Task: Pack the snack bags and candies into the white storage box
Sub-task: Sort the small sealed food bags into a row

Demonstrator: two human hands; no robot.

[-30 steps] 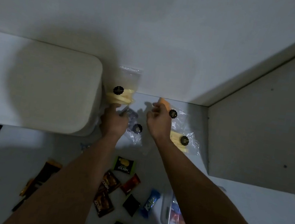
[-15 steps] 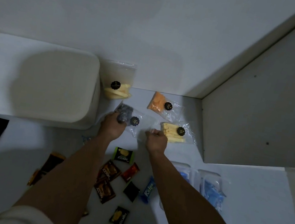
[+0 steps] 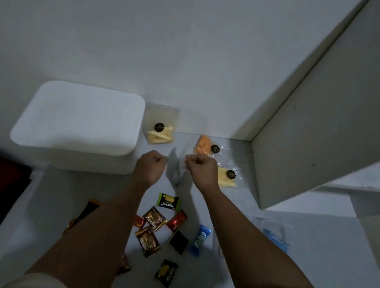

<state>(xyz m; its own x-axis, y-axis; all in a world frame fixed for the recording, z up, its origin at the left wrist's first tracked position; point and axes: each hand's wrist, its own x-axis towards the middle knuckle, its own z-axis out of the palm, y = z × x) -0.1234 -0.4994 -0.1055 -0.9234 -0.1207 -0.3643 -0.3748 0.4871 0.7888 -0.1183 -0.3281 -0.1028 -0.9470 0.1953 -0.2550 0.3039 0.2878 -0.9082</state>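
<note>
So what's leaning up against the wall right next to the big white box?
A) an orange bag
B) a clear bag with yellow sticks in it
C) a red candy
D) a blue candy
B: the clear bag of yellow sticks stands against the wall right beside the white box.

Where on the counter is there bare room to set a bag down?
Bare patches: between the white storage box and the candies, under the left forearm; and near right, past the blue tray. Crowded: the candy scatter and the snack bags by the right hand.
</note>
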